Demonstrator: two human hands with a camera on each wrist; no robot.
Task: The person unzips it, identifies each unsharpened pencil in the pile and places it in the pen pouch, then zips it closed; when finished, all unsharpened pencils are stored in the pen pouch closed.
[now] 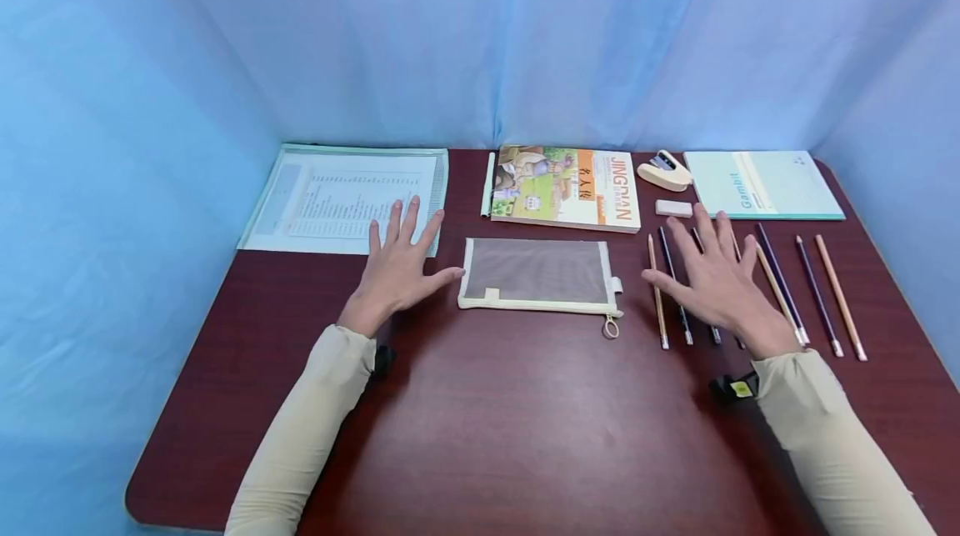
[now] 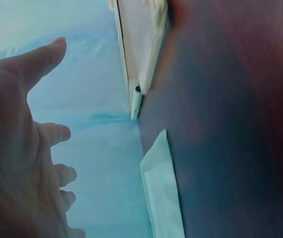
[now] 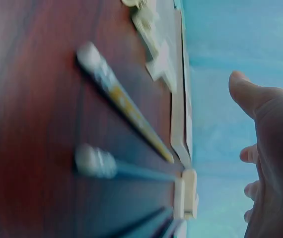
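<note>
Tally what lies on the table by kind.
Tan and dark pencils: 8
Illustrated paperback book: 1
Mint Gambit notebook: 1
Grey mesh pouch: 1
Mint-edged document folder: 1
White block eraser: 1
Cream stapler-like tool: 1
Slim mint pen: 1
Total visible: 15

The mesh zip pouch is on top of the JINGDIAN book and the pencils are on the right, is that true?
Not quite: the head view shows the mesh zip pouch lying on the table, in front of the JINGDIAN book, not on it. The pencils are on the right.
</note>
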